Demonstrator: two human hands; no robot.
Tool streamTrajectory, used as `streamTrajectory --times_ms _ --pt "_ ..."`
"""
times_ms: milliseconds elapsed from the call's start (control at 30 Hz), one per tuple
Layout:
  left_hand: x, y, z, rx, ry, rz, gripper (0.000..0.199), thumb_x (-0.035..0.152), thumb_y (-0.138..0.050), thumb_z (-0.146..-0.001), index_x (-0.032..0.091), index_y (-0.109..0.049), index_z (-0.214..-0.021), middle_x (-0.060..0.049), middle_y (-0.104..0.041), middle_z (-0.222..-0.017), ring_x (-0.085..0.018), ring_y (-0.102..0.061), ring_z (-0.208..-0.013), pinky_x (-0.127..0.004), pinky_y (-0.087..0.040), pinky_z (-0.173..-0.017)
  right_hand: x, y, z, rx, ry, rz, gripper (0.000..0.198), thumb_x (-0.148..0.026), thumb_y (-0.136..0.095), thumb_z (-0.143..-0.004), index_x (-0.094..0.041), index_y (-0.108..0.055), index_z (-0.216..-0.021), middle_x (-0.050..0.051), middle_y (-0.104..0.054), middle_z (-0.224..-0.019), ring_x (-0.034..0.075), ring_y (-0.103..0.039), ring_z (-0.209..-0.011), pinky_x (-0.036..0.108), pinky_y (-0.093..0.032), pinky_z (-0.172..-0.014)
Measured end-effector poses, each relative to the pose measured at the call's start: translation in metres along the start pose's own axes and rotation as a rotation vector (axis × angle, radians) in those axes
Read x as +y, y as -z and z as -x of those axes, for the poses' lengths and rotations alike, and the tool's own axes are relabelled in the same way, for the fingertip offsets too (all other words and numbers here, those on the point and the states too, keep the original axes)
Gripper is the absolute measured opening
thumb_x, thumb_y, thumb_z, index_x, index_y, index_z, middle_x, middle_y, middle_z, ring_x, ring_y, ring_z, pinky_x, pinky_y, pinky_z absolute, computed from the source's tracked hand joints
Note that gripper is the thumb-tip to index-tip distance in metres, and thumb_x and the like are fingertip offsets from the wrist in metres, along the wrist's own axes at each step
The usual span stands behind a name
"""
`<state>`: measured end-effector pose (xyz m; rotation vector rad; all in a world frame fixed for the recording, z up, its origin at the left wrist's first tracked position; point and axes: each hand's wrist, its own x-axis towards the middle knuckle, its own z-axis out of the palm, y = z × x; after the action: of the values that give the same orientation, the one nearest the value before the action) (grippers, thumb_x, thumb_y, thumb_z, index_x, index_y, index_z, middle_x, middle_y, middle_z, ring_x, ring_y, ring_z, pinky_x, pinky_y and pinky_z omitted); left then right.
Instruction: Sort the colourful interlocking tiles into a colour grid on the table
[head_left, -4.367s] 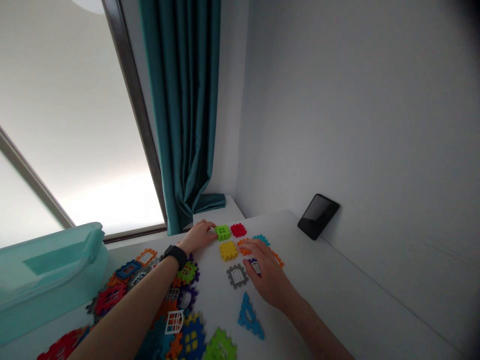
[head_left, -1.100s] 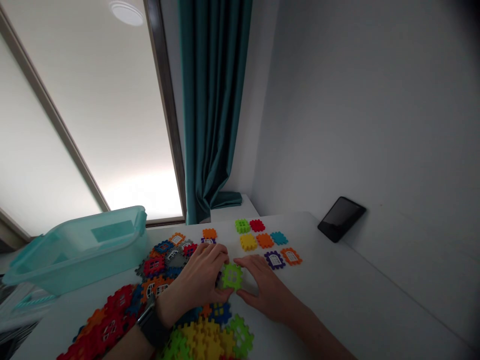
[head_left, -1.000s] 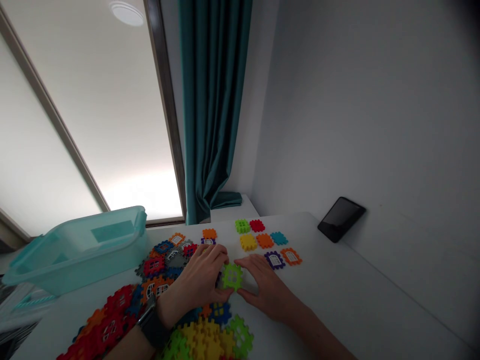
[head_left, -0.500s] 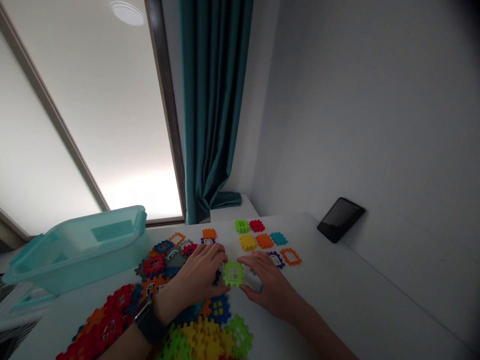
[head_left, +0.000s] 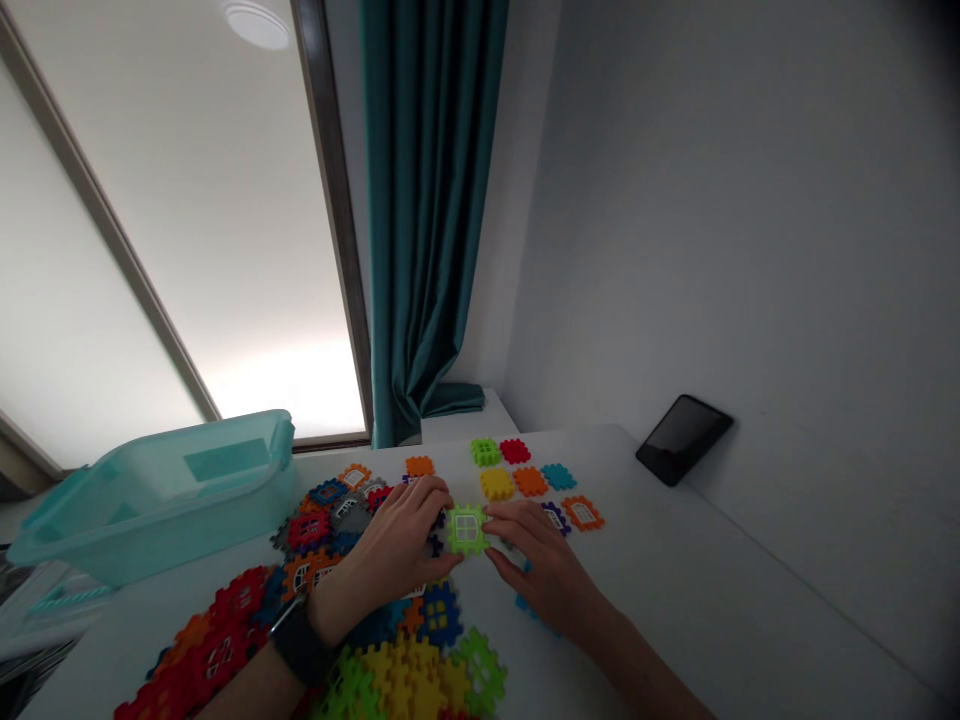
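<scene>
Pale walls and a teal curtain back a white bench strewn with toothed plastic tiles. Take the yellow tile as the landmark. Just nearer the wearer than it, and slightly to its left, is the light-green tile, its middle filled by a white window insert. The left hand has its grip pinched on that tile's left edge, and the right hand grasps the right edge. Whether the insert is fully seated cannot be told.

As for progress, several pieces lie spread out singly around the yellow tile: a green tile and a red tile beyond it, an orange tile and a cyan tile to its right. Nearer and to its right, an orange-framed tile and a partly hidden purple tile carry white inserts, so those look finished. Much seems left over: well to the yellow tile's left stretches a mixed heap, with stacked yellow pieces nearer the wearer. Farther left stands a teal bin.
</scene>
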<state>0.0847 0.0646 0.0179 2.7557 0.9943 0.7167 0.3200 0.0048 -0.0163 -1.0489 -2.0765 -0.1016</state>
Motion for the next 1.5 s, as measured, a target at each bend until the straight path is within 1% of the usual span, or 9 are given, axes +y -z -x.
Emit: streamTrajectory --times_ms 233,367,500,733,867,1000,1200,1300,1500 --pt "0.001 -0.002 -0.001 0.016 0.000 0.004 0.047 0.026 -0.084 -0.073 0.025 -0.049 -0.105 -0.007 -0.061 -0.120 -0.031 -0.063 -0.107 -0.043 -0.051 -0.091 -0.003 -0.001 0.000 0.026 -0.033 -0.044 0.021 -0.017 -0.055 -0.098 -0.027 -0.060 -0.116 0.008 -0.071 -0.120 0.025 -0.068 -0.111 0.044 -0.053 -0.099" --pt "0.003 -0.006 -0.001 0.056 0.029 0.004 0.048 0.026 -0.085 -0.072 0.025 -0.047 -0.101 -0.006 -0.061 -0.116 -0.030 -0.063 -0.102 -0.043 -0.051 -0.088 -0.009 -0.006 -0.001 0.093 -0.221 -0.147 0.024 -0.020 -0.052 -0.097 -0.026 -0.057 -0.120 0.009 -0.069 -0.112 0.025 -0.067 -0.104 0.041 -0.055 -0.093" --pt "0.005 -0.009 0.000 0.091 0.056 0.002 0.052 0.027 -0.088 -0.070 0.024 -0.046 -0.099 -0.006 -0.060 -0.116 -0.030 -0.063 -0.101 -0.043 -0.051 -0.087 -0.013 -0.012 -0.002 0.056 -0.354 -0.321 0.008 -0.026 -0.052 -0.097 -0.024 -0.060 -0.101 0.008 -0.065 -0.109 0.024 -0.065 -0.105 0.037 -0.053 -0.093" --pt "0.007 -0.012 0.001 0.057 0.012 -0.027 0.051 0.027 -0.091 -0.070 0.024 -0.049 -0.098 -0.003 -0.062 -0.113 -0.028 -0.062 -0.098 -0.042 -0.051 -0.087 -0.007 -0.013 -0.005 0.093 -0.480 -0.450 0.018 -0.031 -0.051 -0.098 -0.023 -0.056 -0.084 0.006 -0.062 -0.098 0.023 -0.062 -0.097 0.036 -0.049 -0.090" --pt "0.007 -0.007 0.003 0.035 -0.028 -0.041 0.049 0.024 -0.089 -0.073 0.023 -0.053 -0.106 -0.004 -0.062 -0.116 -0.028 -0.061 -0.101 -0.042 -0.051 -0.090 -0.006 -0.007 -0.006 0.094 -0.474 -0.396 0.018 -0.029 -0.048 -0.098 -0.023 -0.053 -0.082 0.004 -0.058 -0.093 0.023 -0.060 -0.092 0.036 -0.047 -0.088" --pt "0.008 -0.003 0.002 -0.021 -0.115 -0.065 0.069 0.028 -0.089 -0.076 0.024 -0.050 -0.132 -0.007 -0.061 -0.126 -0.030 -0.061 -0.112 -0.044 -0.049 -0.096 -0.008 -0.004 -0.007 0.034 -0.439 -0.377 0.020 -0.027 -0.046 -0.099 -0.023 -0.050 -0.080 0.002 -0.055 -0.088 0.021 -0.058 -0.086 0.035 -0.047 -0.082" --pt "0.009 0.000 0.001 -0.073 -0.179 -0.115 0.058 0.039 -0.090 -0.075 0.024 -0.059 -0.122 -0.008 -0.062 -0.123 -0.032 -0.062 -0.109 -0.048 -0.048 -0.097 -0.009 -0.005 -0.007 -0.001 -0.377 -0.357 0.020 -0.025 -0.046 -0.100 -0.023 -0.050 -0.080 0.002 -0.057 -0.086 0.021 -0.060 -0.083 0.034 -0.051 -0.078" --pt "0.006 -0.002 0.001 -0.046 -0.134 -0.098 0.056 0.037 -0.090 -0.076 0.024 -0.060 -0.122 -0.009 -0.061 -0.123 -0.032 -0.062 -0.108 -0.047 -0.050 -0.094 -0.009 -0.006 -0.004 0.050 -0.328 -0.269 0.010 -0.021 -0.048 -0.099 -0.024 -0.057 -0.102 0.006 -0.062 -0.098 0.023 -0.063 -0.094 0.037 -0.053 -0.085" --pt "-0.007 -0.011 0.002 0.016 0.023 -0.006 0.055 0.031 -0.089 -0.076 0.024 -0.059 -0.122 -0.010 -0.059 -0.127 -0.032 -0.064 -0.109 -0.044 -0.054 -0.091 -0.007 -0.008 0.001 0.067 -0.150 -0.085 0.032 -0.016 -0.051 -0.096 -0.025 -0.055 -0.127 0.011 -0.065 -0.121 0.026 -0.062 -0.115 0.045 -0.053 -0.101"
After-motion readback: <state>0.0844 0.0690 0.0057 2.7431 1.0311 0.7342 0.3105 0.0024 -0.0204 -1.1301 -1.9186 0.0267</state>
